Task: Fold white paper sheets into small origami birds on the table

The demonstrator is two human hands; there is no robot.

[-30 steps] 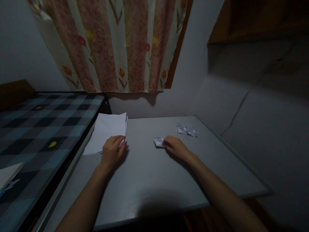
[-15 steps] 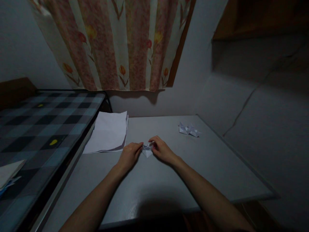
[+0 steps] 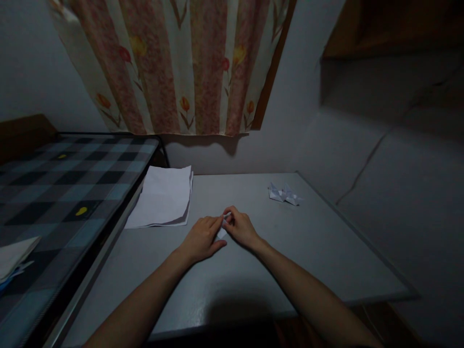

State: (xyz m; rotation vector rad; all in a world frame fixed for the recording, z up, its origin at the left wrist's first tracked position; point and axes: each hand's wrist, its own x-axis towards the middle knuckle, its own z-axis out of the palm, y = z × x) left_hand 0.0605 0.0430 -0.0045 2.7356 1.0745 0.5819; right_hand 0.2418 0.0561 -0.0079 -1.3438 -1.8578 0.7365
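Note:
A small piece of folded white paper lies on the table in front of me, largely covered by my fingers. My left hand rests over its left side, holding it between the fingers at the top and the thumb stretched out along the bottom. From the right, my right hand pinches the upper right part of the same paper between thumb and index finger. Farther back on the right stand folded paper figures with pointed tips, close together.
The grey table meets the wall at the back and right. At its back left lies a stack of white paper sheets. A checkered bed adjoins on the left, with a booklet on it. A flowered curtain hangs behind.
My left hand has shifted right and turned flatter over the folded paper, its thumb now reaching below it. My right hand stays at the paper's right side, slightly lower.

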